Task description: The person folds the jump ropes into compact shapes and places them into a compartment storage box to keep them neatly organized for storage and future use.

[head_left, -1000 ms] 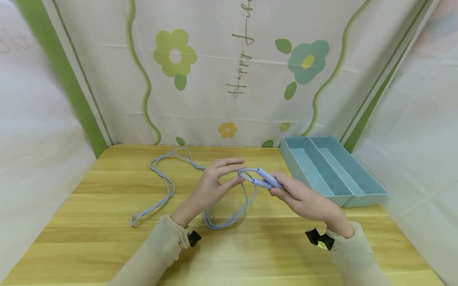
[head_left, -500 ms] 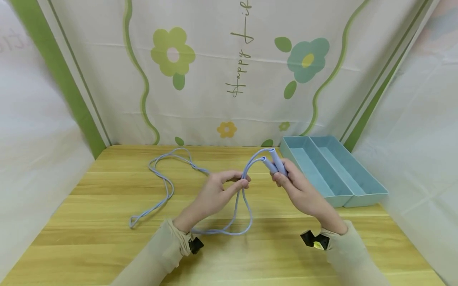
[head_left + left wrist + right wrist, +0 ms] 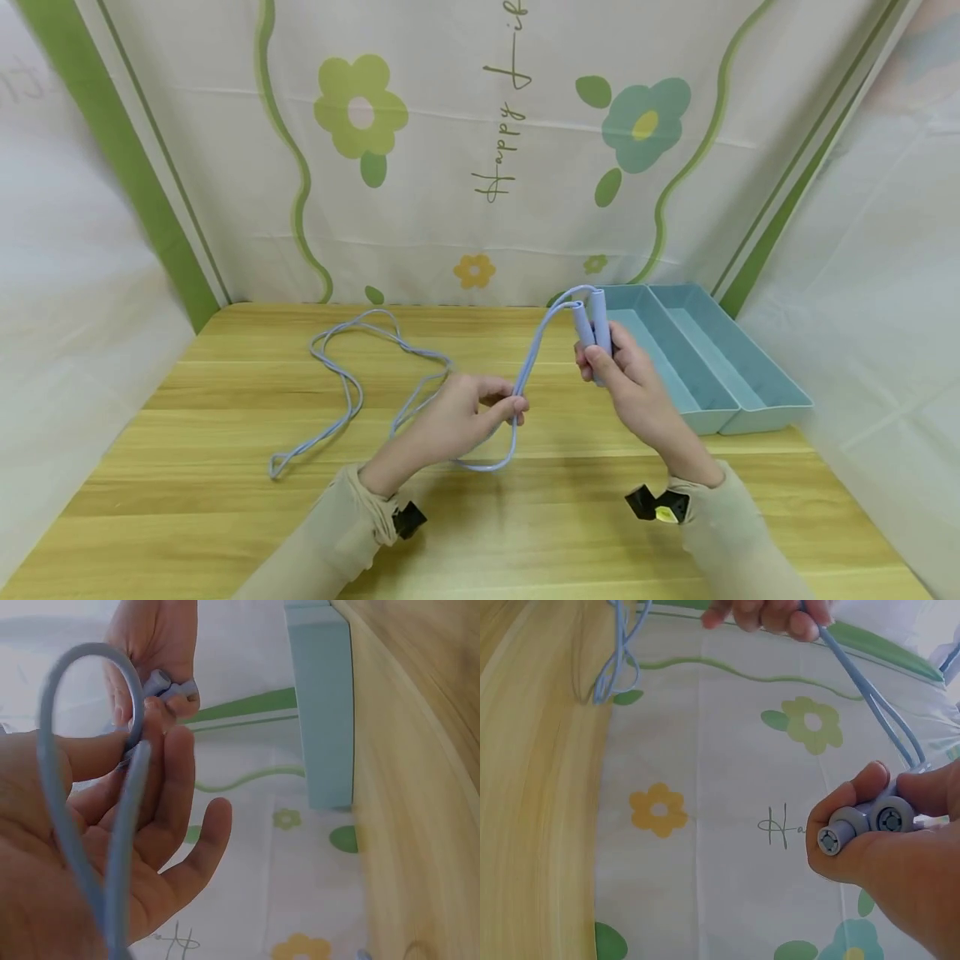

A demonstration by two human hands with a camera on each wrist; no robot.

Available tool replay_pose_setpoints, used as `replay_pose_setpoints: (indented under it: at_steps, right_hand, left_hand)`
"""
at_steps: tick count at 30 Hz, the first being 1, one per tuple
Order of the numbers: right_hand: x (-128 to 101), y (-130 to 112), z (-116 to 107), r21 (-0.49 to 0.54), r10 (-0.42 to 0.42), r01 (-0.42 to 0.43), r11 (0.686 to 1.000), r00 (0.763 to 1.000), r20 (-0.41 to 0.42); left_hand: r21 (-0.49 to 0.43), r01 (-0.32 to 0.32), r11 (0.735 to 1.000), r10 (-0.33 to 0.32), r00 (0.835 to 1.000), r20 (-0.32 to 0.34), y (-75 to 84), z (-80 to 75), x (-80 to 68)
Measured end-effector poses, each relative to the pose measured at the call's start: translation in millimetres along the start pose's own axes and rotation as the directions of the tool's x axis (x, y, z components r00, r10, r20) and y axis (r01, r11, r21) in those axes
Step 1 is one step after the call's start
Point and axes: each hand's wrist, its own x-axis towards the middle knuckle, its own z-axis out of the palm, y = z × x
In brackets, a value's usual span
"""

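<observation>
Head view. Skipping rope: pale blue cord, lying in loose loops on the desk, left of the blue tray. Two cord strands rise from the desk to the pair of handles. Handles: held side by side, upright, raised above the desk, just in front of the tray's near left corner. Right hand: fingers curled round both handles, gripping them together. Left hand: left of the right hand, lower, thumb and fingers pinching the two cord strands; a loop of cord hangs below it onto the desk. Tray: two long compartments, at the desk's right rear, against the flowered backdrop.

Left wrist view. Left hand: cord runs doubled across the palm and arches in a loop above it; thumb and forefinger close on the strands, other fingers loosely extended. Right hand beyond, holding the handles. Tray end-on beside the desk edge.

Right wrist view. Right hand: clamped on both handles, their round end caps facing the camera, touching each other. Two cord strands run from the handles up to the left hand, whose fingertips grip them. Further cord loops lie on the desk.
</observation>
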Motion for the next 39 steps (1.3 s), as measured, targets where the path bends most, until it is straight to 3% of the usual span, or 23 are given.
replay_pose_setpoints:
  at_steps: [4, 8, 12, 17, 21, 26, 31, 39]
  right_hand:
    - [-0.2, -2.8, -1.5, 0.068, 0.007, -0.006, 0.998, 1.000, -0.014]
    - [-0.6, -5.8, 0.7, 0.201, 0.059, -0.060, 0.978, 0.998, 0.015]
    - [-1.6, -5.1, 8.8, 0.299, 0.135, -0.148, 0.943, 0.989, 0.065]
    - [-2.8, -1.1, 25.1, 0.317, 0.179, -0.214, 0.924, 0.974, 0.137]
    - [-4.1, 3.8, 37.2, 0.279, 0.218, -0.245, 0.929, 0.968, 0.127]
    - [-6.4, 8.1, 48.5, 0.151, 0.236, -0.249, 0.957, 0.967, 0.101]
    - [-8.1, 9.4, 53.3, 0.066, 0.204, -0.209, 0.976, 0.976, 0.070]
    - [-12.2, 9.8, 58.7, 0.018, 0.171, -0.174, 0.985, 0.981, 0.095]
  left_hand:
    - [-0.011, 0.029, 1.000, -0.028, 0.999, 0.020, 1.9, 4.6, -1.2]
    - [-0.050, 0.031, 0.998, -0.035, 0.995, -0.096, 4.1, 7.6, -1.7]
    - [-0.073, 0.006, 0.997, -0.021, 0.976, -0.215, 2.1, 9.0, -1.7]
    - [-0.070, 0.001, 0.998, -0.020, 0.965, -0.262, 1.6, 14.4, -1.4]
    - [-0.002, -0.031, 1.000, 0.030, 0.967, -0.253, 1.8, 21.1, -0.8]
    - [0.078, -0.081, 0.994, 0.097, 0.966, -0.240, -0.3, 28.4, -0.5]
    - [0.150, -0.064, 0.987, 0.100, 0.964, -0.248, 0.7, 31.0, -1.5]
    - [0.355, -0.036, 0.934, 0.150, 0.943, -0.298, 4.1, 31.8, -3.8]
